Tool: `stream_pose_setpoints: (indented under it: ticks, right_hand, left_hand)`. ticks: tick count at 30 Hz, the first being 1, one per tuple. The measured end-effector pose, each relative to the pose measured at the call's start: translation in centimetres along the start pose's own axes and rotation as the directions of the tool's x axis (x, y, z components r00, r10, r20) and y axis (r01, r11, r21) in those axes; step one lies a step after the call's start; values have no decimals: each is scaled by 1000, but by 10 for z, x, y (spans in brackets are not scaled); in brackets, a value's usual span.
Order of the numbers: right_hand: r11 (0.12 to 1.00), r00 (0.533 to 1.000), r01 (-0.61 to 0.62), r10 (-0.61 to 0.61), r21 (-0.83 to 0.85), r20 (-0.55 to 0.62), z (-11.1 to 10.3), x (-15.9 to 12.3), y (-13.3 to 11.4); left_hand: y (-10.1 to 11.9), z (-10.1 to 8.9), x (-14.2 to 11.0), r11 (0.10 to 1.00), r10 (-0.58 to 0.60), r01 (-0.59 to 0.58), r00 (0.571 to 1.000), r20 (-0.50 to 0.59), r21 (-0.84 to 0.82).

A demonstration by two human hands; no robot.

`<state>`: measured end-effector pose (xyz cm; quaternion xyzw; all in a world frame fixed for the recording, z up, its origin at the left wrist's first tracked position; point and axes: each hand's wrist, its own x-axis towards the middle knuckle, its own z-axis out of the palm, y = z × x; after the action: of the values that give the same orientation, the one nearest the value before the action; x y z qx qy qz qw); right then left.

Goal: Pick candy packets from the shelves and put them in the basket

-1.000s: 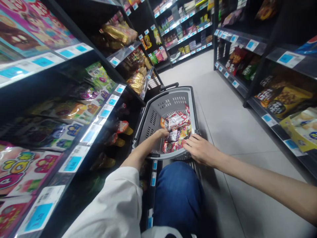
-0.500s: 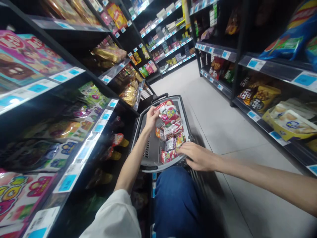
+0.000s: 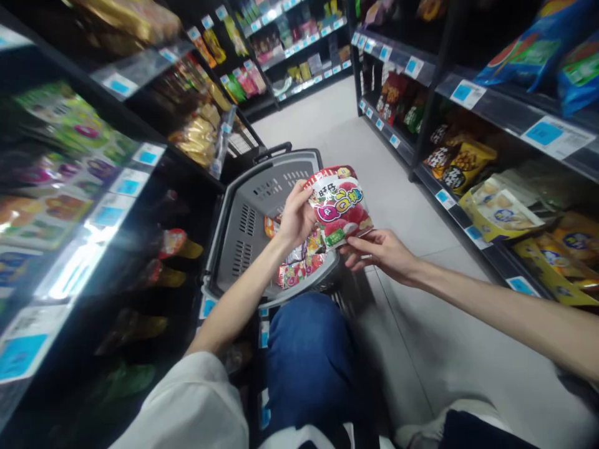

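My left hand (image 3: pixel 298 213) grips a red and white bag of gummy candy (image 3: pixel 340 209) by its upper left edge, with the printed front facing me. At the bag's lower right corner, the thumb and fingers of my right hand (image 3: pixel 379 254) close on the edge. Below the bag stands a grey shopping basket (image 3: pixel 234 209) with slotted walls. Several small candy packs (image 3: pixel 302 268) lie in its right part, partly hidden by my left hand and the bag.
Dark shelves with candy bags (image 3: pixel 84 128) rise close on my left. Across the pale tiled floor (image 3: pixel 322 112), another shelf holds snack bags (image 3: pixel 503 202). My bent knee (image 3: pixel 309 355) in blue jeans is just before the basket. A further shelf (image 3: pixel 299 50) crosses the aisle's far end.
The bag of gummy candy has come up out of the basket toward me. My right hand has left the basket rim and taken the bag's lower corner. The view has shifted right.
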<state>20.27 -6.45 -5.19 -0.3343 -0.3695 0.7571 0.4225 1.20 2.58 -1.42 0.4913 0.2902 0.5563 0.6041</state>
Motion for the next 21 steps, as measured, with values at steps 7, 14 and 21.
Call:
stream_pose_setpoints:
  ticks: [7,14,21]
  right_hand:
    - [987,988,-71,89,-143,126,-9,-8,7]
    - [960,935,-203,249,-192,253,11,0,5]
    - [945,977,-36,102,-327,188,10,18,-3]
  left_hand:
    - [4,-7,-18,974,-225,222,969,105,36]
    - [2,-13,-22,955,-295,288,950,105,75]
    - [-5,-32,-10,981,-165,171,984,-72,86]
